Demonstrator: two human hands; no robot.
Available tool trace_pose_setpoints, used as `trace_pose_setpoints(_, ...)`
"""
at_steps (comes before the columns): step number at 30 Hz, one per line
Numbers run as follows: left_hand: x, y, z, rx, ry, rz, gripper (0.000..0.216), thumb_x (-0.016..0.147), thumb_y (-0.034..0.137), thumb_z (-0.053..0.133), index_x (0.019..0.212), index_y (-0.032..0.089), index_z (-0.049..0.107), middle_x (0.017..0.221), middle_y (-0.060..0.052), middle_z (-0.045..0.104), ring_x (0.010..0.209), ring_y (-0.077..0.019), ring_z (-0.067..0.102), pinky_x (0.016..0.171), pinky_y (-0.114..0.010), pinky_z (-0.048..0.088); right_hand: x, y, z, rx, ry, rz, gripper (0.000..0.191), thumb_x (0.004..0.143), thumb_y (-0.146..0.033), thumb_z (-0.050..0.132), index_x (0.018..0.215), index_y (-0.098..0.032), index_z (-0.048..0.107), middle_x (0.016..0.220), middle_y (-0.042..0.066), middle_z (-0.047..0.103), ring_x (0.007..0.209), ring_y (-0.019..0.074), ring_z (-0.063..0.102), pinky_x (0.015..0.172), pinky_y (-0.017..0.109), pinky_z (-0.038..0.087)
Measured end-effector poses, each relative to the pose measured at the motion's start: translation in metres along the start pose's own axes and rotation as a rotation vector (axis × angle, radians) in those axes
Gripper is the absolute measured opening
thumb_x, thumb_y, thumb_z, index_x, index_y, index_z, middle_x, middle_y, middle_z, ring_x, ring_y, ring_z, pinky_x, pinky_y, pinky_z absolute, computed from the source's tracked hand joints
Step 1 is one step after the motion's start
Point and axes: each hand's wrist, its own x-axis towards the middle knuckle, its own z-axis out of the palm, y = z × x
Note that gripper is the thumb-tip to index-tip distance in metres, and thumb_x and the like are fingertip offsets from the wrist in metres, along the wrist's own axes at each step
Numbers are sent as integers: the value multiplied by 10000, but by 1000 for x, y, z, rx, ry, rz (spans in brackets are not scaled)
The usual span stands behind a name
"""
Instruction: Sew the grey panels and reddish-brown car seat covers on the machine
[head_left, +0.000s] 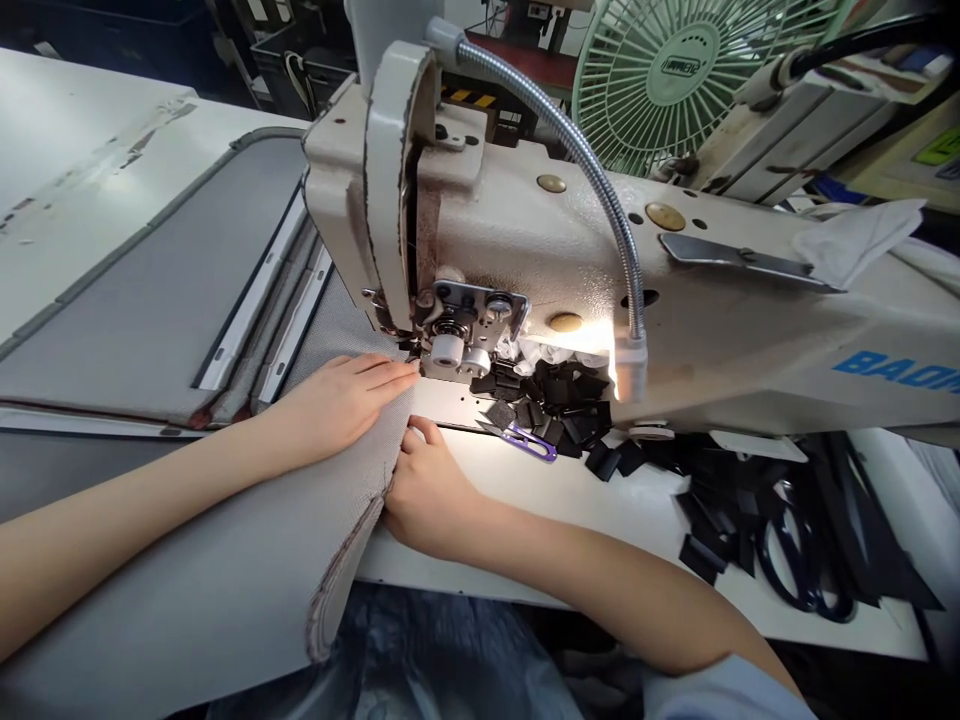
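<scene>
A large grey fabric panel (247,560) drapes over the table's front edge, its near edge bound with a darker seam. My left hand (349,400) lies flat on it with fingers stretched out, the tips close to the presser area of the sewing machine (510,210). Just below and to the right, my right hand (431,490) is closed on the panel's right edge, fingers curled under and partly hidden. The needle and foot are hidden behind the machine head and my left fingertips.
Black fabric tabs (570,400) lie piled beside purple thread snips (529,442). Dark-handled scissors (802,560) rest among more black pieces at right. Stitched grey panels with white strips (255,290) lie at left. A flexible lamp (630,365) lights the bed; a green fan (682,70) stands behind.
</scene>
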Motion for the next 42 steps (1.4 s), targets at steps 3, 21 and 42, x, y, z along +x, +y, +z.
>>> trace_pose_setpoints(3, 0, 3, 1, 31, -12, -18, 547, 917, 87, 360, 1429, 167, 534, 1445, -87, 588, 1264, -268, 558, 1023, -452, 482, 0, 1, 0, 3, 13, -6, 123, 808, -220, 613, 817, -185, 730, 835, 102, 703, 952, 274, 513, 966, 481, 314)
trace_pose_setpoints(21, 10, 2, -1, -24, -19, -158, 479, 911, 133, 401, 1356, 130, 580, 1358, -121, 598, 1231, -284, 554, 1094, -467, 471, 1, -1, -4, -7, -31, 18, 122, 783, -166, 621, 755, -179, 740, 784, 97, 686, 899, 271, 501, 892, 451, 335)
trace_pose_setpoints(42, -16, 6, -2, 126, 25, -113, 432, 1023, 294, 416, 1432, 345, 544, 1510, -24, 538, 1407, -327, 467, 1135, -607, 292, -9, -21, -4, -162, 112, -130, 285, 924, -42, 480, 732, -145, 664, 619, 66, 634, 646, 198, 527, 659, 344, 391)
